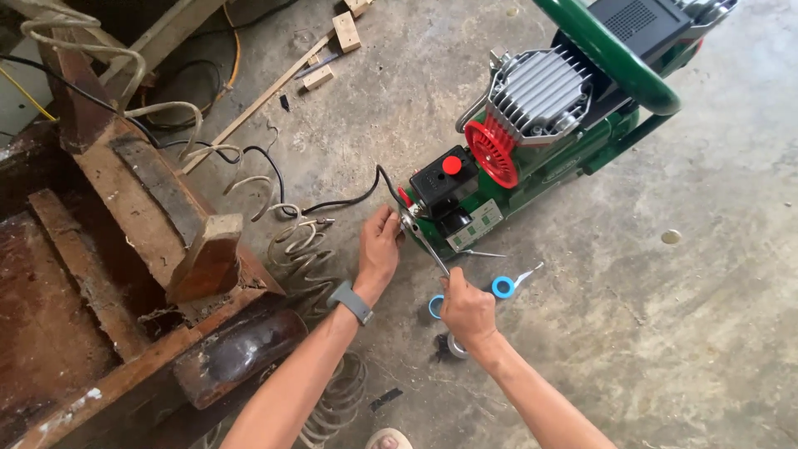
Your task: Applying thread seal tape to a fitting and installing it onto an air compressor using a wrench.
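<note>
A green air compressor [573, 141] with a red fan guard and a black switch box with a red knob lies on the concrete floor. My left hand [379, 248], a grey watch on its wrist, presses against the compressor's near end by a metal fitting. My right hand [467, 309] grips the handle of a slim metal wrench [426, 246], whose head sits on that fitting. A blue roll of sealing tape [503, 287] with a loose white tail lies just right of my right hand, and a second blue ring [435, 307] sits under it.
A coiled pale air hose [299, 245] and a black cable [349, 199] run left of my left hand. Worn wooden beams [150, 208] fill the left side. Wood offcuts [345, 32] lie at the top. My foot [387, 439] shows at the bottom edge.
</note>
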